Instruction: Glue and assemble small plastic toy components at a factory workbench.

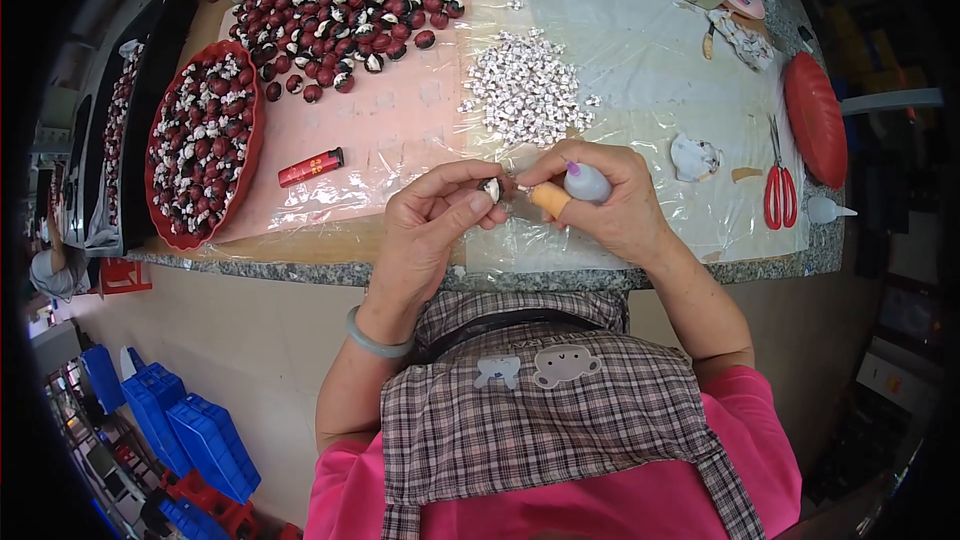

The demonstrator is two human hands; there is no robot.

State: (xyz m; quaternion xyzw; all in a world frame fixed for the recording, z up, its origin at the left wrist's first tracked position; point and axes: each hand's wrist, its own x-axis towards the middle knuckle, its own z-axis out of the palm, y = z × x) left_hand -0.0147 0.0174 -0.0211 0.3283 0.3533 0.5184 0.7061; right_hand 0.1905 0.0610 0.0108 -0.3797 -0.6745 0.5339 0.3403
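1. The dark-red, black and white ball point(491, 190) is over the near middle of the tabletop point(290, 270), pinched between the left hand's point(435, 215) thumb and fingers.
2. The right hand point(615, 205) grips a squeeze bottle point(588, 185), its purple tip point(573, 169) pointing far and slightly left. Beside an orange finger wrap point(548, 199), its fingertips seem to pinch a small white piece point(524, 188), though the fingers partly hide it.
3. Likely slips: the ball is round and held by fingertips alone, so a loose pinch could let it roll over the near edge. The white piece, being tiny, could drop and get lost in the wrinkled clear film point(640, 70).
4. Pressing the bottle while using the same fingers could push out a stray drop. Knuckles swung far could scatter the pile of white pieces point(528, 88).
5. To the left lie a red lighter point(311, 168) and a scalloped red tray point(186, 241) filled with balls and white pieces; the heap of balls point(345, 5) limits reach at far left.
6. The widest room is to the right, before the red-handled scissors point(779, 172) and red dish point(815, 120).
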